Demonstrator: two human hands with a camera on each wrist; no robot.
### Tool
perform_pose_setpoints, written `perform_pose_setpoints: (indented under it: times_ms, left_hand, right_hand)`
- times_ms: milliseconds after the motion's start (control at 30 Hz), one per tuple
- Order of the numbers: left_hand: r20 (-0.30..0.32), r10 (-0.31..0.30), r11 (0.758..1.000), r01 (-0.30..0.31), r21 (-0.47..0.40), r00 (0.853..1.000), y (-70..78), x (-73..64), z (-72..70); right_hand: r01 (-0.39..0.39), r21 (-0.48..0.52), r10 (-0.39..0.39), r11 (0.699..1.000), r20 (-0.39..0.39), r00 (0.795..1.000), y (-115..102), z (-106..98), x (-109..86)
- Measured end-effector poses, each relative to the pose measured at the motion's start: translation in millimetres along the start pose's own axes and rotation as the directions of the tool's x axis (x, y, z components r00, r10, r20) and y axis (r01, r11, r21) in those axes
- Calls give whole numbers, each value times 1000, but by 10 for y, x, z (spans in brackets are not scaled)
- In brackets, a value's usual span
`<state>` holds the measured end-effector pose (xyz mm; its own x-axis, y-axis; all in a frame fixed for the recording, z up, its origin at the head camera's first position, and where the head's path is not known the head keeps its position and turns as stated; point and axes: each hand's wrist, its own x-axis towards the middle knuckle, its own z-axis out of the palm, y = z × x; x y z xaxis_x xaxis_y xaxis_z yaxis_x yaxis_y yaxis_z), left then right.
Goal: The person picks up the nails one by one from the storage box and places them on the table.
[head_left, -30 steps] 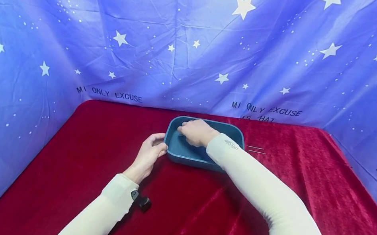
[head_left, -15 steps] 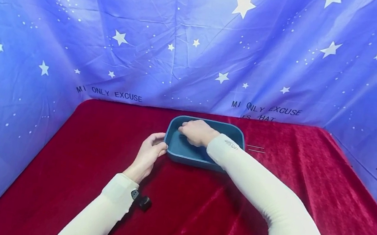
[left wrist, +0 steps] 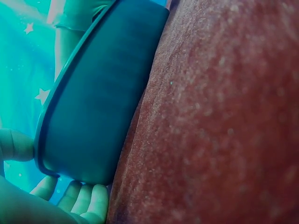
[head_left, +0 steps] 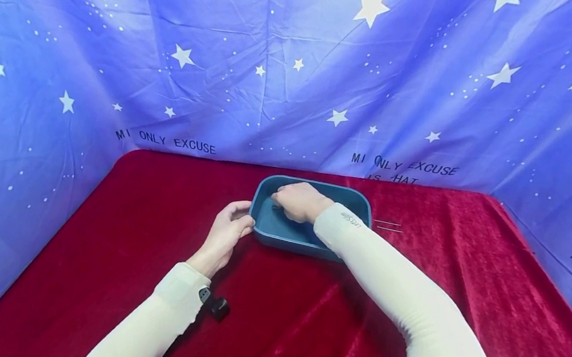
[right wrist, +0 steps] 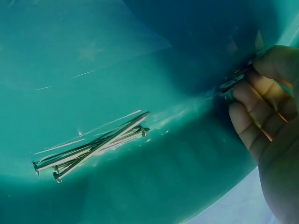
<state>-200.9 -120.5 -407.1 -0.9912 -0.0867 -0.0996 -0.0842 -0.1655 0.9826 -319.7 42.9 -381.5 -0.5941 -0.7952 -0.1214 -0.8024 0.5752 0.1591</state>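
Note:
A dark blue rectangular box stands on the red cloth. My left hand is at its left end, fingertips touching the outer wall and rim near the corner. In the left wrist view, the fingers reach the end wall from below. My right hand is down inside the box. In the right wrist view, thumb and fingertips pinch small metal nails near the wall; how many is unclear. A pile of crossed nails lies on the box floor, apart from that hand.
Two thin metal rods lie on the cloth just right of the box. The red velvet cloth covers the table. A blue curtain with white stars hangs behind and at both sides.
Almost nothing differs. The right hand's fingers shift very slightly inside the box; the left hand and the box keep their places.

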Motion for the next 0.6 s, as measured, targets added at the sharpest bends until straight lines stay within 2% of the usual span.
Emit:
perform_pose_setpoints:
  times_ms: [600]
  left_hand:
    - [3, -10, 1000, 9, 18, 1000, -13, 2, -12]
  right_hand:
    - [-7, 8, 6, 1000, 28, 1000, -4, 28, 24]
